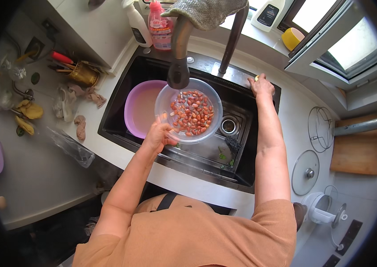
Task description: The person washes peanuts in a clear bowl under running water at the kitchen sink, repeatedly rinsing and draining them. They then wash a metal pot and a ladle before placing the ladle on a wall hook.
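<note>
My left hand (159, 136) grips the near-left rim of a clear plastic bowl (218, 110), thumb over the edge. Red-skinned peanuts (195, 115) lie in the bowl, which is held above the black double sink (141, 71). Just above its far side hangs the dark head of the faucet (178, 73); no water stream can be made out. Partly under the bowl, a purple basin (128, 113) of cloudy liquid stands in the left half of the sink. My right hand (263, 86) reaches to the sink's far right corner, its fingers at a small yellow thing (257, 77), mostly hidden.
Green leaf scraps (222, 156) and a dark mesh scrubber (233, 143) lie near the drain (229, 125). A pink soap bottle (160, 28) and a white spray bottle (137, 25) stand behind. On the right are a glass lid (304, 173) and a wire rack (321, 129).
</note>
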`<act>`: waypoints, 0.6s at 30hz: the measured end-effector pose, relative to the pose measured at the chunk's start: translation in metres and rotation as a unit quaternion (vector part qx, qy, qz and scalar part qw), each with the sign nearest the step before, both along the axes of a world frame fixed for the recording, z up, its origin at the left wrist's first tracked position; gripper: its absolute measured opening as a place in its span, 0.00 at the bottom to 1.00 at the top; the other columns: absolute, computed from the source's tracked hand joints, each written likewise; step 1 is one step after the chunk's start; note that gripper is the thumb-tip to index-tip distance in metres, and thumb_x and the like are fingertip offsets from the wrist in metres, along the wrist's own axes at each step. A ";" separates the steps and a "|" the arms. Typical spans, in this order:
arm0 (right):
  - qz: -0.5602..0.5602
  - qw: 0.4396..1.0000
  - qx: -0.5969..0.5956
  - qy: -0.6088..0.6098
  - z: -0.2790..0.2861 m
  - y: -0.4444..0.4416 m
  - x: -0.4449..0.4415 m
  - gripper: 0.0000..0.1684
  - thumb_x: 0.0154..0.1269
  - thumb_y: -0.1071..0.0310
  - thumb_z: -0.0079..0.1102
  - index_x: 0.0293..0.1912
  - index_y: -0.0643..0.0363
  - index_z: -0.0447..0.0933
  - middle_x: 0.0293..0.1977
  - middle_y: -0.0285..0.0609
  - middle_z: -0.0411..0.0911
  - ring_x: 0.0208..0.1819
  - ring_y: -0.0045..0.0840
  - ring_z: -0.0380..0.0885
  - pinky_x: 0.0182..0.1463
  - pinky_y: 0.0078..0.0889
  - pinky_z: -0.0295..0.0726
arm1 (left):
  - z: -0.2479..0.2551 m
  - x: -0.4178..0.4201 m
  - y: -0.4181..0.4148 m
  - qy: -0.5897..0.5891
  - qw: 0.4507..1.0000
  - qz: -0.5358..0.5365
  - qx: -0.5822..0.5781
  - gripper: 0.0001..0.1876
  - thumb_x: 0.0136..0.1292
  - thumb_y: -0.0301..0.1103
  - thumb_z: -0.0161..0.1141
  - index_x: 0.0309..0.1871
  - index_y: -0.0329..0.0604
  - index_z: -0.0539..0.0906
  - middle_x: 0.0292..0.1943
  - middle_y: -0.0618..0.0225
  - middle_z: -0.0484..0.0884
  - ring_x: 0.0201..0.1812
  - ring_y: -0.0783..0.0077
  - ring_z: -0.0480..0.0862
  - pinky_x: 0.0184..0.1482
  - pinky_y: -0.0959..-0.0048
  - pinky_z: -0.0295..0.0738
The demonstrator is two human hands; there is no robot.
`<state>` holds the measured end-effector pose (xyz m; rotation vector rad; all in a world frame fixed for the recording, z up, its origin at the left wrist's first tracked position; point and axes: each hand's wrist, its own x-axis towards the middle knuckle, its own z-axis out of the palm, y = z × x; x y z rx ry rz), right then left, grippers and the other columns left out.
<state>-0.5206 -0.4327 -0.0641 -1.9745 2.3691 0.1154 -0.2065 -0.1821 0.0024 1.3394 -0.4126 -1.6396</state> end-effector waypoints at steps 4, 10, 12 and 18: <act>0.011 0.999 -0.038 0.030 0.006 0.008 0.006 0.43 0.58 0.32 0.44 0.54 0.63 0.62 0.40 0.53 0.78 0.43 0.43 0.79 0.41 0.46 0.78 | 0.006 -0.003 -0.003 0.004 1.000 0.008 0.001 0.26 0.49 0.22 0.47 0.56 0.38 0.64 0.37 0.55 0.79 0.25 0.70 0.82 0.15 0.79 0.77; 0.009 0.999 -0.025 0.020 0.003 0.005 0.003 0.43 0.58 0.32 0.43 0.54 0.63 0.62 0.39 0.53 0.78 0.42 0.43 0.80 0.39 0.48 0.78 | 0.001 0.001 -0.006 0.001 1.000 0.012 0.008 0.26 0.49 0.22 0.47 0.56 0.37 0.64 0.37 0.54 0.78 0.25 0.70 0.82 0.16 0.79 0.79; 0.012 0.999 -0.034 0.026 0.001 0.005 0.003 0.44 0.58 0.31 0.43 0.54 0.63 0.62 0.39 0.54 0.78 0.41 0.43 0.80 0.38 0.48 0.78 | 0.001 0.002 -0.005 0.000 1.000 0.017 0.009 0.26 0.49 0.22 0.47 0.56 0.37 0.63 0.36 0.55 0.78 0.25 0.70 0.82 0.16 0.79 0.79; 0.016 0.998 -0.051 0.023 -0.007 0.002 0.000 0.45 0.57 0.31 0.44 0.55 0.64 0.61 0.39 0.54 0.78 0.41 0.44 0.80 0.38 0.48 0.78 | 0.005 0.001 0.000 0.012 1.000 0.015 -0.009 0.30 0.50 0.22 0.46 0.61 0.36 0.57 0.37 0.50 0.77 0.25 0.67 0.83 0.16 0.78 0.80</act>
